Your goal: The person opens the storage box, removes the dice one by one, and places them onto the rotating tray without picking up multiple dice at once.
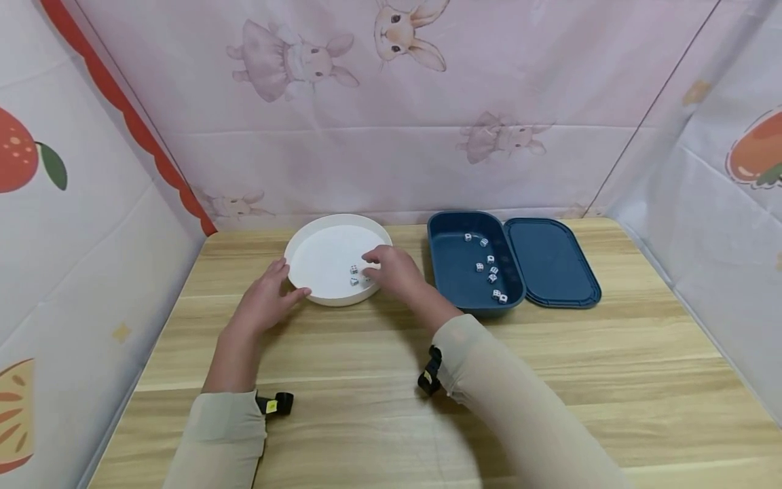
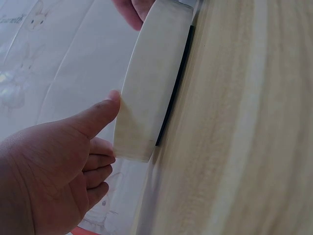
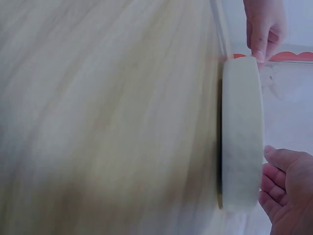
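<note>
In the head view a round white tray (image 1: pixel 324 261) holds a few white dice (image 1: pixel 354 269) near its right side, some partly hidden by my fingers. My left hand (image 1: pixel 267 297) holds the tray's left edge, thumb and fingers spread along the rim; the left wrist view shows the thumb (image 2: pixel 105 110) on the rim and the other fingertips against the wall. My right hand (image 1: pixel 394 272) reaches over the right rim, thumb and forefinger parted beside the dice. No die shows between them. In the right wrist view the tray wall hides the dice.
Right of the tray stands a dark blue box (image 1: pixel 449 272) with several dice (image 1: pixel 479 267) scattered inside. Its blue lid (image 1: pixel 552 261) lies against the box's right side. Printed cloth walls (image 1: pixel 391 170) enclose the wooden table (image 1: pixel 354 407) at the back and both sides.
</note>
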Action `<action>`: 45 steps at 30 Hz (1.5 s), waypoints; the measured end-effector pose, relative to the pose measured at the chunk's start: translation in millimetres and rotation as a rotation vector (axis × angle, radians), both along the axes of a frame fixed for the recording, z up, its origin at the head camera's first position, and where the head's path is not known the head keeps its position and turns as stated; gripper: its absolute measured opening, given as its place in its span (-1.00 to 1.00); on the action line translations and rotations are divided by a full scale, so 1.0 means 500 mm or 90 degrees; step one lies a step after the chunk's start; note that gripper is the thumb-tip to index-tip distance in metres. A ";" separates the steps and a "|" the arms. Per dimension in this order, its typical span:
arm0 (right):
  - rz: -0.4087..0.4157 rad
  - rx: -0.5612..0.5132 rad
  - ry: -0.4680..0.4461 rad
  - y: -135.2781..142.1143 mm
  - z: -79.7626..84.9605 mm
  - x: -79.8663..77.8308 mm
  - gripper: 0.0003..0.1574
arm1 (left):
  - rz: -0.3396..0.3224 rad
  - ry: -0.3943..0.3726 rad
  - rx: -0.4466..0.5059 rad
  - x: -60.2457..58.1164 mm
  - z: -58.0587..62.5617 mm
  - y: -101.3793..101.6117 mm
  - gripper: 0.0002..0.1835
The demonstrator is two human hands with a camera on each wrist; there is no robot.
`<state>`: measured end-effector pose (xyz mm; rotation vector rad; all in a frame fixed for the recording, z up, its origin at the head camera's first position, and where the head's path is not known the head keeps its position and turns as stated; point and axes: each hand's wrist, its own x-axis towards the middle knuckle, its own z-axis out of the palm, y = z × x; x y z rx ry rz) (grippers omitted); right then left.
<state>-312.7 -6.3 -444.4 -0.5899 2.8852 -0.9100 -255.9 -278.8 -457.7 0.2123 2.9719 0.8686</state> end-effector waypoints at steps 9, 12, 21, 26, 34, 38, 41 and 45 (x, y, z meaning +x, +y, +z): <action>0.005 0.006 0.033 0.068 0.045 -0.001 -0.55 | 0.002 0.001 -0.005 -0.004 0.004 0.001 -0.08; -0.006 0.009 0.068 0.099 0.058 0.000 -0.56 | 0.000 0.003 -0.007 -0.003 0.005 0.000 -0.08; -0.031 0.058 0.116 0.200 0.074 -0.003 -0.60 | 0.004 -0.015 -0.007 -0.002 0.008 -0.005 -0.06; -0.039 0.063 0.108 0.263 0.067 -0.006 -0.55 | 0.000 -0.019 -0.012 0.000 0.008 -0.008 -0.05; -0.051 0.102 0.083 0.333 0.056 -0.009 -0.50 | -0.006 -0.013 -0.014 0.001 0.007 -0.006 -0.03; -0.066 0.147 0.043 0.353 0.055 -0.011 -0.49 | -0.001 -0.017 -0.012 0.002 0.007 -0.005 -0.03; -0.071 0.194 0.006 0.363 0.054 -0.013 -0.51 | 0.003 -0.025 -0.009 0.002 0.009 -0.005 -0.01; -0.052 0.260 -0.011 0.369 0.044 -0.013 -0.60 | 0.003 -0.036 -0.006 0.003 0.009 -0.002 0.01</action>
